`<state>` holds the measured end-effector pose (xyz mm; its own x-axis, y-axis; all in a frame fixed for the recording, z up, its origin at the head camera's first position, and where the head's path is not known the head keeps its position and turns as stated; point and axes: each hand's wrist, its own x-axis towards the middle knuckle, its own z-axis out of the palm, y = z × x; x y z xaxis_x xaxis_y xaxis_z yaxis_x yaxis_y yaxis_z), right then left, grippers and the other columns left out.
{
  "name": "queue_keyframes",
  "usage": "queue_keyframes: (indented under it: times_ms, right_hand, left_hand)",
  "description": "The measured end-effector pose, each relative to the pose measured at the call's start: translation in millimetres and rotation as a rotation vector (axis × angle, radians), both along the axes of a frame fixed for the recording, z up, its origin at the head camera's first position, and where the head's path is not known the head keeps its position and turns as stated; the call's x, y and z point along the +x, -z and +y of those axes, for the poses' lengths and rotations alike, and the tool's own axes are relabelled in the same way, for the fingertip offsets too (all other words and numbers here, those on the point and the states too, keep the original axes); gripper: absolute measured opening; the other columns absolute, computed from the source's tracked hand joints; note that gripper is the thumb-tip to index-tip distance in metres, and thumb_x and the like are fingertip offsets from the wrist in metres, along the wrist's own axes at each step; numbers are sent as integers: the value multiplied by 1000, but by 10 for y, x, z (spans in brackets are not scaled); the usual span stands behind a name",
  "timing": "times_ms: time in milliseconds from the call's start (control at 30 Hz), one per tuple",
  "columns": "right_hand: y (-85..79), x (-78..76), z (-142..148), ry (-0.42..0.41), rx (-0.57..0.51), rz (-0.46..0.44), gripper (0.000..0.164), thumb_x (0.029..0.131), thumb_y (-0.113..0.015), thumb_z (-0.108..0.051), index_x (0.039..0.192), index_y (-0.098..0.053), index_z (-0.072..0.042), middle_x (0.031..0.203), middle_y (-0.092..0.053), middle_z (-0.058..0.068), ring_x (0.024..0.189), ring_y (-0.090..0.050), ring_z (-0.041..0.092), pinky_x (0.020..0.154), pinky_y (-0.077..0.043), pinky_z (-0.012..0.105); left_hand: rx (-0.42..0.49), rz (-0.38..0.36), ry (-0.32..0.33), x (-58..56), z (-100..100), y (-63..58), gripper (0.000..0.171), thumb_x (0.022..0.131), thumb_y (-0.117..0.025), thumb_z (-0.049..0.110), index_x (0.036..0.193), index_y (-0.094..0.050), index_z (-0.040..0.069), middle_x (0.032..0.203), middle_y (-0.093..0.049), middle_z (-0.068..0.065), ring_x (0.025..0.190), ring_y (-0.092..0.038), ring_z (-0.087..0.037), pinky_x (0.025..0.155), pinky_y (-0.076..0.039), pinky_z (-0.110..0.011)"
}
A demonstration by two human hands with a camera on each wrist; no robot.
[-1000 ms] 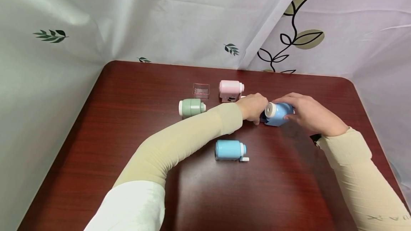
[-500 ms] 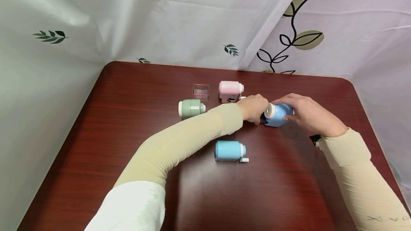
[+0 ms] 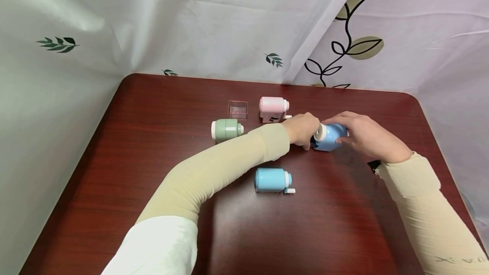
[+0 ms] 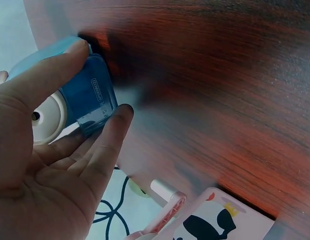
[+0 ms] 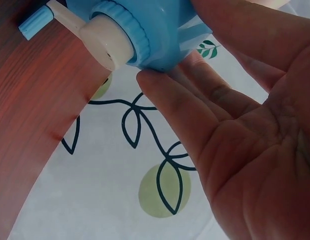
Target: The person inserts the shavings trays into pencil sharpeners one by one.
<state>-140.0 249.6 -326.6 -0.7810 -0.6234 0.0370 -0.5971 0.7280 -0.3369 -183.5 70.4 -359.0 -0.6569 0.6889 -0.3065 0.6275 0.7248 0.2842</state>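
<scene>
On the right half of the table, a blue crank pencil sharpener (image 3: 331, 137) is between both hands. My left hand (image 3: 303, 129) grips its left end, beside the round white front; in the left wrist view the thumb lies along one side and the fingers reach round the translucent dark-blue shavings drawer (image 4: 97, 97). My right hand (image 3: 368, 138) holds the blue body from the other side, thumb and fingers on opposite faces. The right wrist view shows the sharpener's crank handle (image 5: 37, 22) with a blue knob, untouched. Palm and fingers hide parts of the body.
A pink crank sharpener (image 3: 273, 109) stands behind the left hand. Left of it are a small clear box (image 3: 238, 109) and a green sharpener (image 3: 226, 130). A light-blue crank sharpener (image 3: 271, 180) lies nearer the front. Patterned white sheeting (image 3: 229, 33) borders the table (image 3: 153, 109).
</scene>
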Motion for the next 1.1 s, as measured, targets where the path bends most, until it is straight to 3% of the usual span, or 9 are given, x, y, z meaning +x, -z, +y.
queue_keyframes:
  times_ms: [367,700,1100]
  right_hand:
    - [13,-5,-11,-16,-2,25,55,67,-77,6,119,-63,-6,111,-61,8,104,-55,24,85,-46,44]
    - [29,-10,-9,-21,-2,44,53,66,-77,6,117,-64,-5,109,-61,9,102,-55,24,84,-46,42]
    - [40,-12,-21,-30,8,52,52,66,-77,6,116,-64,-4,109,-61,10,102,-56,25,84,-46,43]
  left_hand:
    - [15,-5,-46,3,28,19,77,66,-84,27,128,-44,7,112,-55,-2,95,-56,-11,82,-45,-20]
    - [42,-42,-60,-18,51,33,72,70,-81,22,129,-42,7,110,-55,-2,91,-55,-10,76,-45,-19]
    - [74,-85,-98,-36,50,47,73,67,-84,20,125,-41,11,108,-55,-1,91,-54,-10,75,-44,-19]
